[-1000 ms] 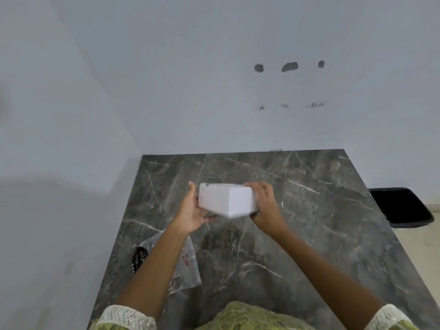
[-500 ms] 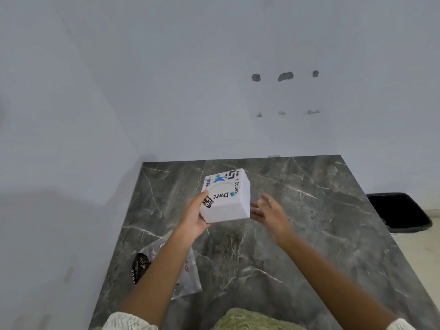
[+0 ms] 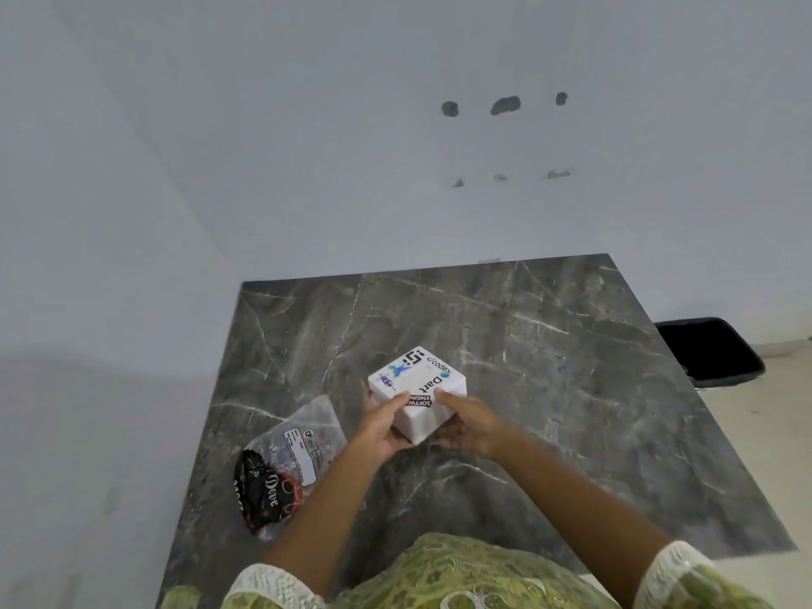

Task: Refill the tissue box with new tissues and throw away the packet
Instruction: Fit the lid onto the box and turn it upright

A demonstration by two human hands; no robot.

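Observation:
A white cube-shaped tissue box (image 3: 417,389) with stickers on its top face is held just above the dark marble table (image 3: 549,345). My left hand (image 3: 382,426) grips its near-left side, thumb on top. My right hand (image 3: 468,421) holds its near-right side, thumb on the top edge. A clear plastic tissue packet (image 3: 290,463) with a black printed end lies flat on the table to the left of my left forearm. No opening of the box is visible.
A black bin (image 3: 712,351) stands on the floor past the table's right edge. White walls close in at the left and behind the table. My green garment with white lace cuffs fills the bottom edge.
The box has turned from a plain side to its stickered face up. My right hand let go, then took hold again. Box and hands have come lower and nearer to me.

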